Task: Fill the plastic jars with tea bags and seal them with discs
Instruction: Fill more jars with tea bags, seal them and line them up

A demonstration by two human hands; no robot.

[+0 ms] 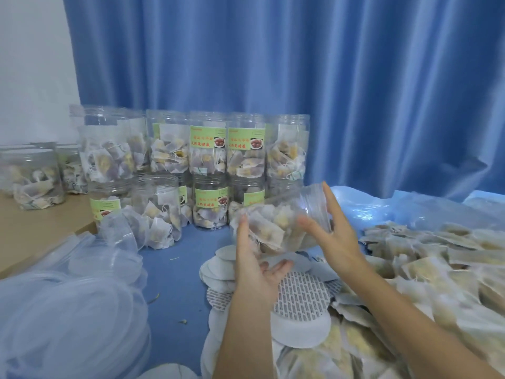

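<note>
While tilted, jar (281, 222) holds tea bags (mouth right) | both hands cradle it, fingers spread

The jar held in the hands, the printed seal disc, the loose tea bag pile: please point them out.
jar (276, 222), head view, its filled side wall
printed seal disc (303, 294), head view, its patterned face
tea bag pile (437, 263), head view, the top bags

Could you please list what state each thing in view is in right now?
Held jar: tilted on its side, filled, between both hands.
Left hand: supports the jar's base.
Right hand: open, at the jar's mouth.
Stacked jars: upright, filled.
Discs: loose pile.
Tea bags: loose heap.
</note>
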